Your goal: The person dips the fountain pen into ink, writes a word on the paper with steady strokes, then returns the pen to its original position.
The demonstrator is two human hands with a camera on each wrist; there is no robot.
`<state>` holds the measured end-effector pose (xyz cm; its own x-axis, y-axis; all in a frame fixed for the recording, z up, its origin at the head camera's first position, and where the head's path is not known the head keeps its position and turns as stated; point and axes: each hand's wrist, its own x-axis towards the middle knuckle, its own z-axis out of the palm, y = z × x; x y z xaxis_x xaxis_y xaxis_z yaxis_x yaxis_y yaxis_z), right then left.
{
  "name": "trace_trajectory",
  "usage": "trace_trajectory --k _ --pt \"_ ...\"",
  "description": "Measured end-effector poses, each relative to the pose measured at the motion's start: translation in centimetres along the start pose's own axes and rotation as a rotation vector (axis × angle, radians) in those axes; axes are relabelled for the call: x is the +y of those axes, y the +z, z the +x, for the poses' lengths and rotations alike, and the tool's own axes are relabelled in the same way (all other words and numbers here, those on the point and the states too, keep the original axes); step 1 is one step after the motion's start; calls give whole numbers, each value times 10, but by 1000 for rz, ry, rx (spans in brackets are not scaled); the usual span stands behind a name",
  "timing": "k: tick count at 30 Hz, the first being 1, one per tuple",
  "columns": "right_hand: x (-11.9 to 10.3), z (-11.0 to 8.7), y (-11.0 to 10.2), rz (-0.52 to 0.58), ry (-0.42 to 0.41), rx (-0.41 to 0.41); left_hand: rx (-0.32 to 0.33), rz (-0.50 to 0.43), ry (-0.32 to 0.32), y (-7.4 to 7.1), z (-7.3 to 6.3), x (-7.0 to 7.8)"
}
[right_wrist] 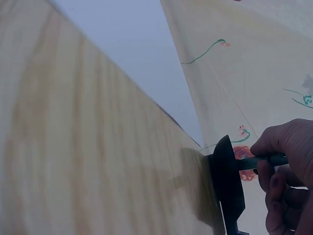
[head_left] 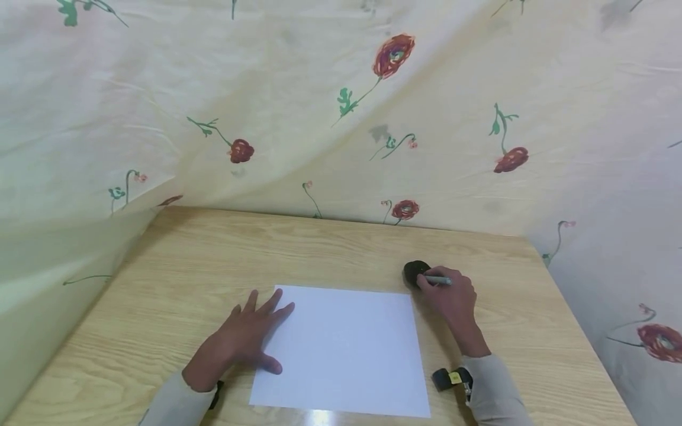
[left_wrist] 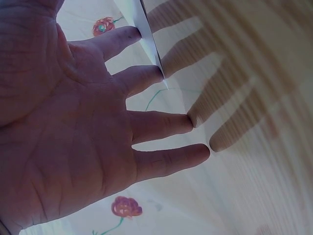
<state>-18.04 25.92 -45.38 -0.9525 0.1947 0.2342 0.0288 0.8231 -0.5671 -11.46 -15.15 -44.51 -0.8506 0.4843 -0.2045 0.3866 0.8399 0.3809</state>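
A white sheet of paper (head_left: 343, 352) lies flat on the wooden table. My left hand (head_left: 246, 333) rests at its left edge with fingers spread; the thumb and some fingertips touch the paper. In the left wrist view the fingers (left_wrist: 161, 128) are straight and the palm holds nothing. Beyond the paper's far right corner, my right hand (head_left: 453, 297) pinches a slim grey-green pen (head_left: 440, 280) between thumb and fingers. The pen's front end meets a low, rounded black stand (head_left: 414, 271); whether it sits inside a hole there cannot be told.
The wooden table (head_left: 213, 248) runs back to a floral cloth (head_left: 298, 118) hanging behind and at both sides. A black strap device with a yellow label (head_left: 453, 377) is on the right wrist. A dark strap (head_left: 216, 394) shows at the left wrist.
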Motion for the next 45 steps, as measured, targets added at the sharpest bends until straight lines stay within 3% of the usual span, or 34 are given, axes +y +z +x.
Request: trace_trajectory --k 21,33,45 --pt "-2 0 0 -3 -5 -41 -2 -6 -6 1 0 0" --pt "3 1 6 66 -45 91 3 1 -1 2 1 -1" --pt "2 4 9 146 -166 197 -18 -11 -22 0 2 3"
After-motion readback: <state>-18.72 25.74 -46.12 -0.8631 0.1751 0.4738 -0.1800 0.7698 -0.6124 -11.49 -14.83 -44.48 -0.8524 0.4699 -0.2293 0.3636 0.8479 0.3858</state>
